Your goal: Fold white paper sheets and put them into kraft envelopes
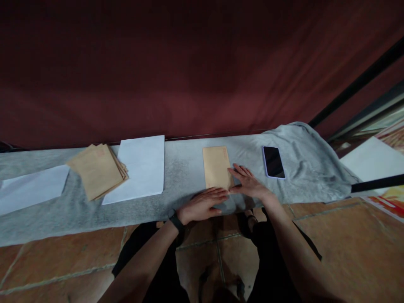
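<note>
A tan paper envelope (216, 166) with faint red print lies flat on the grey cloth in front of me. My left hand (205, 204) rests along its near edge, fingers stretched out and pointing right. At the envelope's lower right edge is my right hand (246, 181), its fingers spread and the tips touching the paper. Neither hand grips anything. Further left, a fanned pile of similar envelopes (102, 170) partly covers a stack of white paper (143, 164).
A phone (274, 162) in a purple case lies right of my right hand. The grey cloth (183, 168) covers a long, narrow surface. More white paper (34, 187) is at far left. A dark red curtain-like backdrop (189, 84) stands behind; black bars (356, 84) cross at right.
</note>
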Available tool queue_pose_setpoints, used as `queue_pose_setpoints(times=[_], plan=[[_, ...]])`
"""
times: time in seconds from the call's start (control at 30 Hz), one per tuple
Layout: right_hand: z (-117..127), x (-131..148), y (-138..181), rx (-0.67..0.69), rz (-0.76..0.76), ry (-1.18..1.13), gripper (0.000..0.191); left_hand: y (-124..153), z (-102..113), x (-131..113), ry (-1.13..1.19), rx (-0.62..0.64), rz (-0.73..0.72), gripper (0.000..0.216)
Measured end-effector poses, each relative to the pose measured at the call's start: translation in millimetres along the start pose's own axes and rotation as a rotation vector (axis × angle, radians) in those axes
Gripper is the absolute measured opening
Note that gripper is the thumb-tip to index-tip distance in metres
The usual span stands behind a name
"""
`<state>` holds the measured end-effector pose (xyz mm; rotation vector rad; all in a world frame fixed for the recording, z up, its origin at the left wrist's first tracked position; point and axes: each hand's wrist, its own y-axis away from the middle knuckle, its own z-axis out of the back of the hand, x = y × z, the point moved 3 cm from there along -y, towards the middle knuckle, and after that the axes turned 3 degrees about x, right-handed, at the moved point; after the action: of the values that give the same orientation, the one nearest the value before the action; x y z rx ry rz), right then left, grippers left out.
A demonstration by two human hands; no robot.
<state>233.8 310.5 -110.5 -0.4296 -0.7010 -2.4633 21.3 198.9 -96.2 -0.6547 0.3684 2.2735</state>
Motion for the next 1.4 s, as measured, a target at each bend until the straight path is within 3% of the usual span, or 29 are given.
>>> queue_pose_setpoints(times=[0.13, 0.3, 0.47, 0.8, 1.07, 1.4], plan=[[0, 1, 2, 0.032, -0.006, -0.016, 0.099, -1, 6, 5, 0.086, -0.080, 0.027, 0.035], [0, 1, 2, 0.042, -0.009, -0.013, 0.102, -17, 1, 9, -0.026, -0.254, 0.188, 0.042], [2, 3, 1, 0.070, -0.019, 0.001, 0.104, -47, -5, 22, -0.222, -0.244, 0.306, 0.058], [2, -2, 0, 0.038, 0.012, 0.012, 0.103, -93, 13, 54, -0.399, -0.267, 0.429, 0.059], [2, -2, 0, 0.044, 0.024, 0.004, 0.100, -92, 10, 49, -0.411, -0.263, 0.428, 0.060], [3, -3, 1, 0.047, 0.023, -0.017, 0.098, -73, -13, 29, -0.410, -0.250, 0.352, 0.061]])
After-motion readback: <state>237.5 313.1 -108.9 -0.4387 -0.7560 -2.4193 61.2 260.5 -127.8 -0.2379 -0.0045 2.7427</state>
